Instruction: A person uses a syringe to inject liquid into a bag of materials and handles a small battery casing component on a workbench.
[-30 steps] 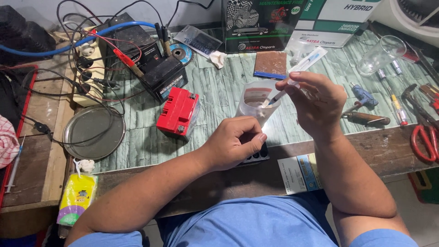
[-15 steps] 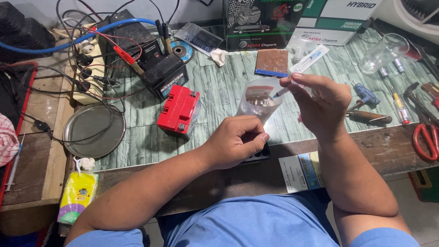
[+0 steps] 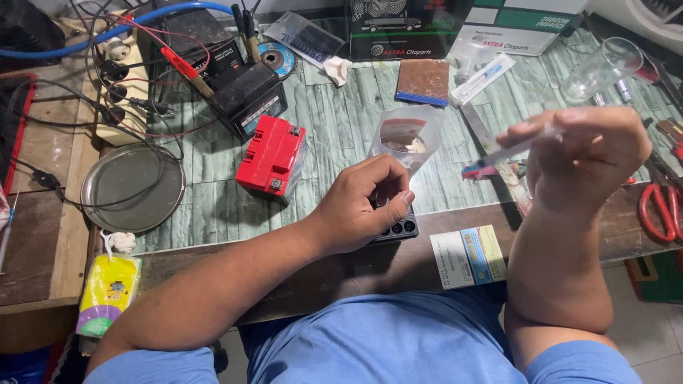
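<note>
Pinching a syringe point(image 3: 509, 151) in closed fingers, the right hand point(image 3: 583, 160) hovers above the bench; the left hand point(image 3: 363, 206), curled, pins a small dark battery point(image 3: 398, 229) at the bench edge, beside a clear pouch point(image 3: 405, 139). Risk: a slip near the edge could drop the battery or spill the syringe's contents. Surface: green tiled bench point(image 3: 341, 121), crowded with a red battery point(image 3: 274, 156), wires point(image 3: 121, 107), scissors point(image 3: 658, 210).

Dark box point(image 3: 409, 28) and white-green box point(image 3: 523, 28) at back (side by side); clear pouch point(image 3: 405, 139) centre.
</note>
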